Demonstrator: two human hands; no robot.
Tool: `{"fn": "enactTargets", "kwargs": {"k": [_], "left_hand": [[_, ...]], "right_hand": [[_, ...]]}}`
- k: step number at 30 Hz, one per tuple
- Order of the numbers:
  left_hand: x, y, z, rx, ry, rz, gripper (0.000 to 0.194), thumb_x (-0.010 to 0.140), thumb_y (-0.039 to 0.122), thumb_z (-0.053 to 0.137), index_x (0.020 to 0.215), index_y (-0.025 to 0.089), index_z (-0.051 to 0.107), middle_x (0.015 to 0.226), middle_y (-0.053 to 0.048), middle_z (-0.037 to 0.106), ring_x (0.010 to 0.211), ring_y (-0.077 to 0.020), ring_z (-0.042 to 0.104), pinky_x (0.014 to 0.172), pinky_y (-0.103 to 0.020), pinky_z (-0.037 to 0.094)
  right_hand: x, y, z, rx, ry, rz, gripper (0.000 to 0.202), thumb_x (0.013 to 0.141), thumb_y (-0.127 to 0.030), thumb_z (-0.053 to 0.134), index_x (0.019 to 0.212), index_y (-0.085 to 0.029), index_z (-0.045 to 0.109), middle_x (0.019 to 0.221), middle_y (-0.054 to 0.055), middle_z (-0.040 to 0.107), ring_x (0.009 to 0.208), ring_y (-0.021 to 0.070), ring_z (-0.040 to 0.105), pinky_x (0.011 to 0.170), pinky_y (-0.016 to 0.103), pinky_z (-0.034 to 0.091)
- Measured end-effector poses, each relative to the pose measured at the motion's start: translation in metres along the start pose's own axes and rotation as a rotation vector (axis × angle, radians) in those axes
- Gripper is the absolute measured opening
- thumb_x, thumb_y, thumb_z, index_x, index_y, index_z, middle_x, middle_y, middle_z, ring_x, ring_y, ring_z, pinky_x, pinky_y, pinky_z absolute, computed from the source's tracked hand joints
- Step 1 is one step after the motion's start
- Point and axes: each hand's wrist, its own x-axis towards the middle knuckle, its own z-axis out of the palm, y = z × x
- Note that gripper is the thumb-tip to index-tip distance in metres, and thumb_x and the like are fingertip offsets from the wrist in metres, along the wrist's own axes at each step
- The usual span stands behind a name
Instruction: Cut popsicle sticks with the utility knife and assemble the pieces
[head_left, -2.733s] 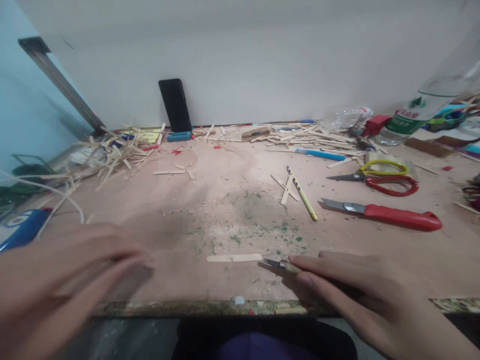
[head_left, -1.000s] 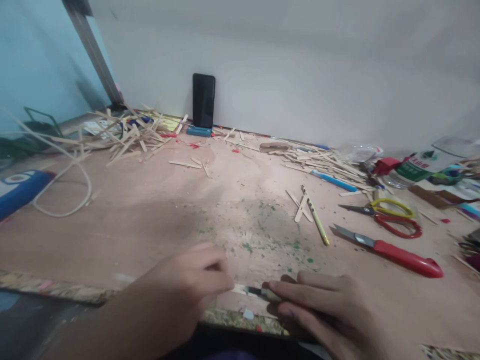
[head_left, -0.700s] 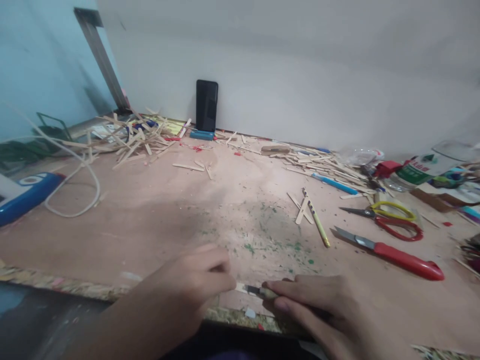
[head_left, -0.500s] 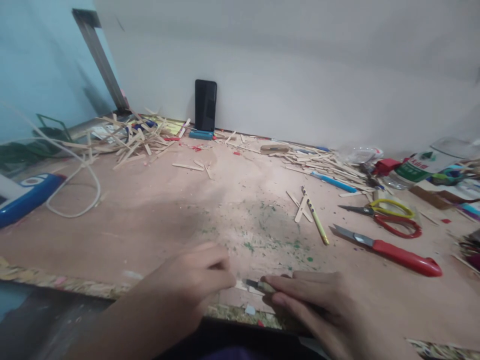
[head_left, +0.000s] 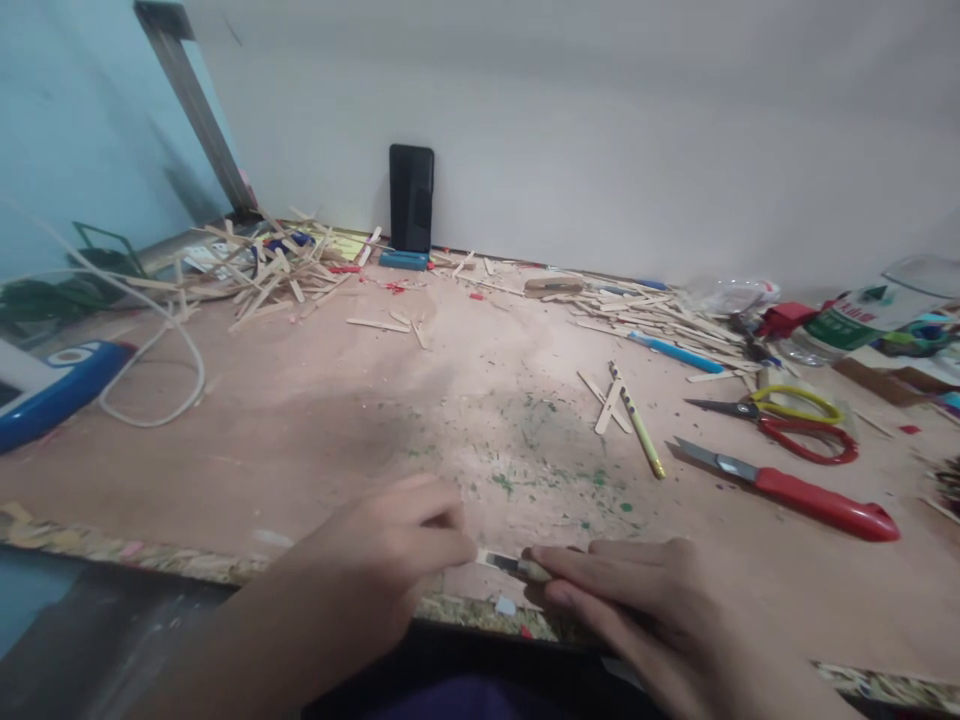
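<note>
Status: blade work on the flat, pale wooden craft stick appears to be in progress.

Workpiece: located at the near edge of the brown wooden desk, between the hands. The left hand has a narrow grip, fingertips pinched on the stick and covering its left part.

Tool: the right hand has its grip closed around the short, pale handle of the small carving knife. The dark blade points left, over the stick's exposed part.

Done: stick positioned and secured; blade presented.

Left: with the blade at the stick, the work is judged unfinished. Cut depth and amount removed cannot be determined; the fingers and blade obscure the surface.
</note>
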Motion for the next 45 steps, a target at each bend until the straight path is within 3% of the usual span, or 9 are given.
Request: {"fn": "enactTargets", "kwargs": {"k": [8,15,20,33,42,45], "left_hand": [[-0.0012,-0.0019,0.0011,0.012,-0.016,-0.016,0.039,0.087,-0.009,0.043,0.095,0.019,0.069,0.100,-0.003,0.066,0.090,-0.0164,0.059,0.075,-0.027,0.042],[-0.0007,-0.0002,-0.0009,0.024,-0.031,-0.013,0.037,0.088,-0.007,0.045,0.093,0.019,0.070,0.097,-0.002,0.066,0.088,-0.0161,0.060,0.072,-0.027,0.042],[-0.0021,0.0006,0.0002,0.012,-0.018,-0.026,0.035,0.093,-0.006,0.042,0.090,0.019,0.068,0.096,-0.002,0.065,0.089,-0.0158,0.059,0.075,-0.027,0.042],[-0.0007,-0.0043,0.0012,0.048,-0.006,0.036,0.032,0.095,-0.003,0.043,0.090,0.018,0.067,0.095,-0.003,0.066,0.086,-0.0160,0.058,0.073,-0.028,0.040],[-0.0009,-0.0045,0.0032,0.035,0.010,0.042,0.033,0.096,-0.004,0.042,0.089,0.017,0.066,0.096,-0.002,0.064,0.089,-0.0149,0.057,0.075,-0.027,0.040],[-0.0010,-0.0067,0.0042,0.033,0.011,0.036,0.032,0.096,-0.003,0.043,0.089,0.017,0.066,0.096,-0.002,0.064,0.088,-0.0151,0.056,0.074,-0.028,0.039]], "right_hand": [[-0.0038,0.0048,0.0028,-0.037,0.051,-0.025,0.033,0.105,-0.022,0.053,0.125,-0.028,0.079,0.085,0.005,0.081,0.066,0.0163,0.076,0.056,0.022,0.057],[-0.0018,0.0023,0.0038,-0.020,0.030,-0.020,0.033,0.106,-0.023,0.051,0.121,-0.027,0.081,0.081,0.005,0.081,0.063,0.0161,0.075,0.056,0.022,0.058],[-0.0047,0.0037,0.0028,-0.011,0.019,-0.020,0.034,0.106,-0.022,0.053,0.127,-0.029,0.078,0.091,0.004,0.082,0.072,0.0158,0.077,0.062,0.022,0.060],[-0.0035,0.0038,0.0065,-0.018,0.035,-0.010,0.033,0.107,-0.023,0.052,0.126,-0.028,0.078,0.075,0.001,0.076,0.060,0.0131,0.071,0.053,0.021,0.050],[-0.0030,0.0034,0.0047,0.059,0.080,-0.017,0.028,0.103,-0.020,0.057,0.110,-0.029,0.082,0.075,-0.003,0.079,0.061,0.0112,0.073,0.056,0.019,0.053],[-0.0030,0.0036,0.0038,0.048,0.064,-0.015,0.028,0.104,-0.020,0.057,0.113,-0.030,0.082,0.079,-0.003,0.080,0.064,0.0108,0.074,0.058,0.018,0.055]]}}
